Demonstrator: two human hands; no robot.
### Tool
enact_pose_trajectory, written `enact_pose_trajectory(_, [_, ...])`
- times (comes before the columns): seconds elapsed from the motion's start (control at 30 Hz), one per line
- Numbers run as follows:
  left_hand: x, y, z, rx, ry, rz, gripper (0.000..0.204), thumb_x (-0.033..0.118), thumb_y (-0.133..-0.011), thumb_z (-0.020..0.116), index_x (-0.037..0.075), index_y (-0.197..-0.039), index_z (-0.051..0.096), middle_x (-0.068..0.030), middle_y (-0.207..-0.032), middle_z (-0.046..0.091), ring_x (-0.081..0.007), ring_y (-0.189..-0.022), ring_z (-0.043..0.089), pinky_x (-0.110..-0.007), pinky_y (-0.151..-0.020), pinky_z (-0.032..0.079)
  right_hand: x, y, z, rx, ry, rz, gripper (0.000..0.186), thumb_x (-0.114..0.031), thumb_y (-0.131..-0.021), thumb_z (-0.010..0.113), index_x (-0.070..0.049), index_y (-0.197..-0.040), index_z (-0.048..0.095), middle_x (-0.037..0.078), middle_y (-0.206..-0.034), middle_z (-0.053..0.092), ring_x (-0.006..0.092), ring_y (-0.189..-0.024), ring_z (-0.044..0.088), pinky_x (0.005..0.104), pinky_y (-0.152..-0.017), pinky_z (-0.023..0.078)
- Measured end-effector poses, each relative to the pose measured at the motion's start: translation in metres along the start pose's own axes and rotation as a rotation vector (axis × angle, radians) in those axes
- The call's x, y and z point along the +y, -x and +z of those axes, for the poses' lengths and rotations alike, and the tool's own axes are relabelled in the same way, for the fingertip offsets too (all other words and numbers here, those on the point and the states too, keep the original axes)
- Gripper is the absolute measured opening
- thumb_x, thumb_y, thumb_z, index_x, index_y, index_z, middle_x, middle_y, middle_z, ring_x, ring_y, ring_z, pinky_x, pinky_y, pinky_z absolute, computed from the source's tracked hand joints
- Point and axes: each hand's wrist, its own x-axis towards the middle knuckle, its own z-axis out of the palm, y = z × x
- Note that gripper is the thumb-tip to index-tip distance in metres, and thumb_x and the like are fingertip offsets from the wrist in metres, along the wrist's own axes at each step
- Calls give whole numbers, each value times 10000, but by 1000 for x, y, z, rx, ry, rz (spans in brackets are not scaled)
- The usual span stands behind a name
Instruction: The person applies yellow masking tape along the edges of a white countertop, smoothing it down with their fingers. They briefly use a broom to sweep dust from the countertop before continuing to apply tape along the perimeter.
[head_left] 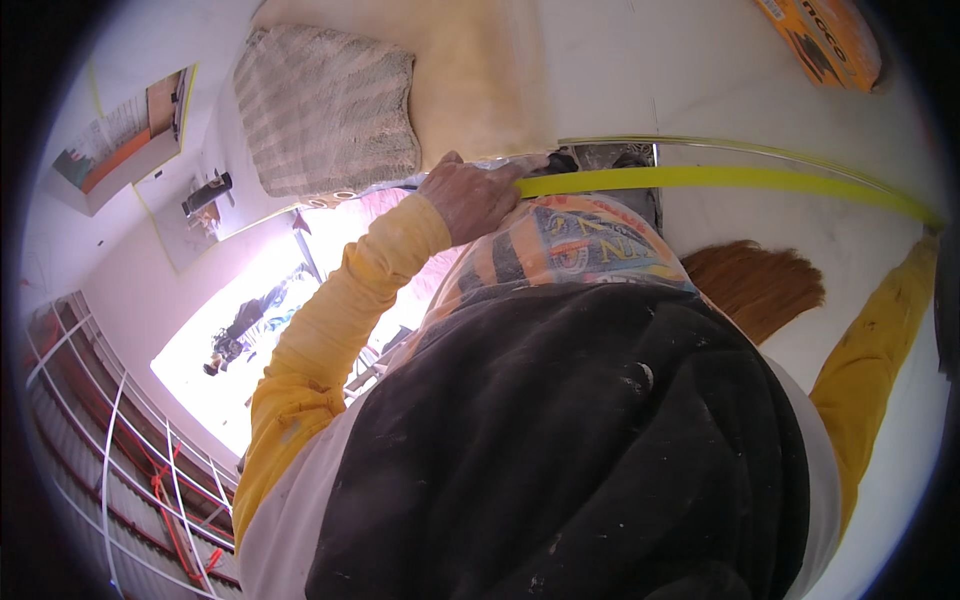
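A bright yellow measuring tape runs stretched out across the front of my body. At its left end my left hand is closed, with the fingers bent over the tape. Out at the far right rim, my right hand is at the tape's other end. It is small and dark there, so its fingers cannot be made out. Just beyond the tape, a thin shiny strip follows the edge of a pale, marble-look surface.
A grey striped towel lies beyond my left hand, beside a tan sheet. An orange package rests at the far right. Brown bristles show right of my body. White metal bars stand at the lower left.
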Motion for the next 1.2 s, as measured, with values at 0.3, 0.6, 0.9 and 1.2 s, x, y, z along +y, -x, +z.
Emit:
enact_pose_trajectory(0.3, [-11,-50,-3,-174,478,-413,362,430,-925,552,120,-949,737,-37,-638,691,-199,-661,683,-365,-759,535,1,4,13,-35,20,10,553,-436,-812,693,-56,-1208,623,158,-1284,613,310,-1099,647,415,-940,514])
enact_pose_trajectory(0.6, [-9,-71,-3,-186,476,-640,427,519,-886,558,153,-818,767,-16,-598,675,-159,-657,677,-346,-764,531,0,8,19,-61,22,26,549,-441,-829,680,-66,-1224,611,160,-1303,599,309,-1099,646,426,-939,513])
enact_pose_trajectory(0.9, [-10,-75,3,-134,460,-627,492,554,-858,630,95,-969,768,-136,-974,734,-313,-938,695,-423,-837,518,0,12,21,-78,9,38,544,-446,-845,667,-76,-1239,600,163,-1322,584,309,-1098,644,437,-938,512])
enact_pose_trajectory(1.2, [-4,-78,-2,-143,408,-634,498,537,-852,632,77,-1002,750,-143,-1000,729,-312,-963,693,-417,-845,522,-6,15,21,-93,-15,36,540,-450,-862,654,-86,-1254,589,165,-1341,570,308,-1098,643,449,-936,511])
